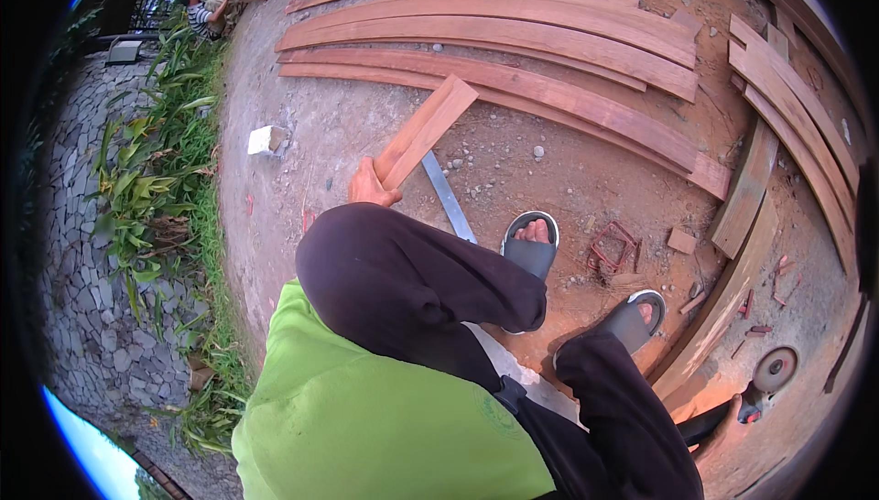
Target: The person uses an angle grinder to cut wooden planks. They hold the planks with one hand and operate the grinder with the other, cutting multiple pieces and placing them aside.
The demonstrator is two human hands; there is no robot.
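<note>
My left hand (pixel 371 185), beyond my bent knee, is closed around the near end of a short reddish wooden board (pixel 428 129). The board's far end overlaps the long planks (pixel 586 120) lying on the ground. Beside it a flat grey metal strip (pixel 449 200) runs down toward my sandalled foot. Far out at the lower right, my right hand (pixel 726 427) is wrapped around an angle grinder (pixel 753 403), well away from the board. The grinder's round disc (pixel 775 368) faces up; whether it spins I cannot tell. My leg hides part of the right forearm.
More planks (pixel 797 115) are piled at the right, with thick beams (pixel 746 189) beneath. Wood offcuts (pixel 681 241) and thin scraps (pixel 615 248) litter the dirt. A white block (pixel 266 140) sits at left, near plants (pixel 151 198). Another person (pixel 203 16) crouches at the far left.
</note>
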